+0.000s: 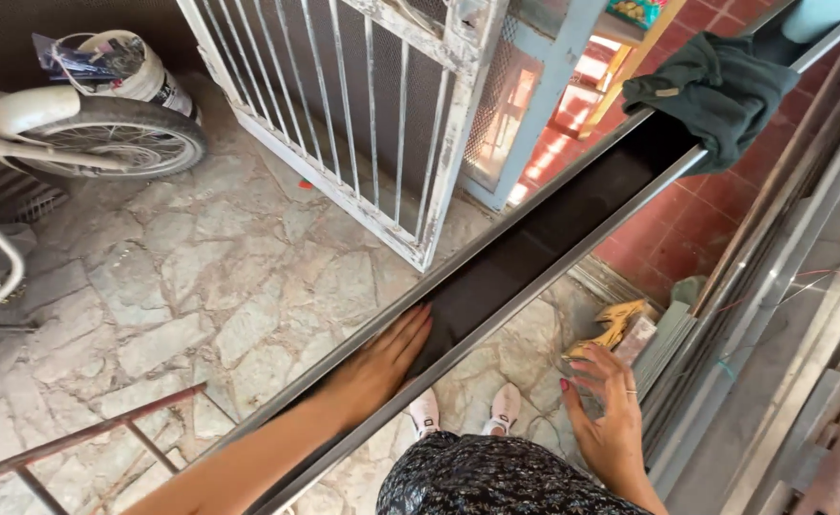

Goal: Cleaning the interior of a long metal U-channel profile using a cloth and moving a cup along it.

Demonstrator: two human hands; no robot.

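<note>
A long dark metal channel (573, 205) runs diagonally from lower left to upper right at waist height. My left hand (382, 362) lies flat inside it, palm down, fingers together and pointing up the channel. My right hand (611, 420) hovers to the right of the channel with fingers spread, holding nothing, just above a yellow-and-white object (620, 329) on the ground. A dark green cloth (716, 86) is draped over the channel's far end.
A white barred metal gate (372, 114) stands ahead. A bicycle wheel (115, 143) and a white bucket (129, 67) are at upper left. Long metal bars and profiles (792, 315) are stacked on the right. A rusty rod frame (86, 439) lies at lower left on stone paving.
</note>
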